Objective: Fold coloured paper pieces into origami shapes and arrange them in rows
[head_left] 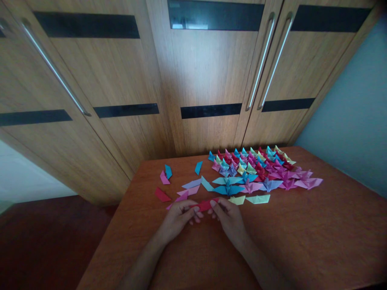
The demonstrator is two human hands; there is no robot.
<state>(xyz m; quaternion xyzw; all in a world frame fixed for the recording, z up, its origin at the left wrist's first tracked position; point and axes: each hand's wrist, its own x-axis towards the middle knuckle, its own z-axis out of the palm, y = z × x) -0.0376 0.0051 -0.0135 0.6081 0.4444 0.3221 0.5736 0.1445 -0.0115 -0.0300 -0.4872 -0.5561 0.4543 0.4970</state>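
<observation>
Both hands rest on a brown wooden table [302, 241] and pinch a small folded red paper piece [204, 206] between them. My left hand [179, 218] grips its left end with curled fingers. My right hand [227, 215] grips its right end. Just beyond the hands lie loose folded papers: a red one [162, 195], pink ones [188, 191], blue ones [227, 189] and pale yellow ones [257, 199].
Several small folded paper pieces in red, pink, blue, green and purple lie in rows [260, 167] at the table's far right. Wooden cabinet doors [205, 80] with metal handles stand behind the table. A pale blue wall [356, 121] is at the right.
</observation>
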